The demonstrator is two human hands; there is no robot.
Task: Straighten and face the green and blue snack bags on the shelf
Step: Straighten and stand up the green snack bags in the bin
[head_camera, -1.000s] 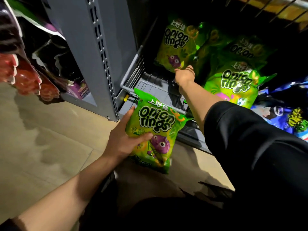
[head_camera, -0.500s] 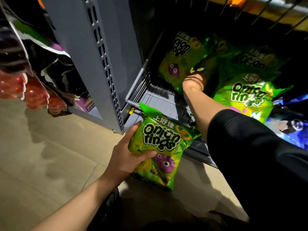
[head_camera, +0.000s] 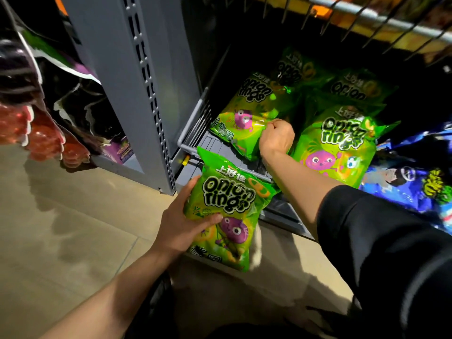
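Note:
My left hand [head_camera: 182, 225] grips a green onion-rings bag [head_camera: 228, 211] upright in front of the bottom shelf, above the floor. My right hand [head_camera: 277, 138] reaches into the shelf and pinches the lower edge of a second green bag [head_camera: 247, 113], which lies tilted to the left. Another green bag [head_camera: 335, 143] stands to the right of that hand, with more green bags [head_camera: 352, 88] behind it in the dark. Blue snack bags [head_camera: 413, 184] lie at the far right of the shelf.
A grey slotted shelf upright [head_camera: 144, 77] stands left of the bottom shelf, whose wire side rail [head_camera: 192, 126] borders a bare patch of grey shelf base [head_camera: 220, 148]. Red and dark bags [head_camera: 36, 133] hang at the left. A wire shelf [head_camera: 367, 18] is overhead. Beige floor tiles [head_camera: 73, 228] lie below.
My right hand has pulled the back-left green bag forward and down towards the shelf front, tilting it. My left hand keeps holding its bag in nearly the same place.

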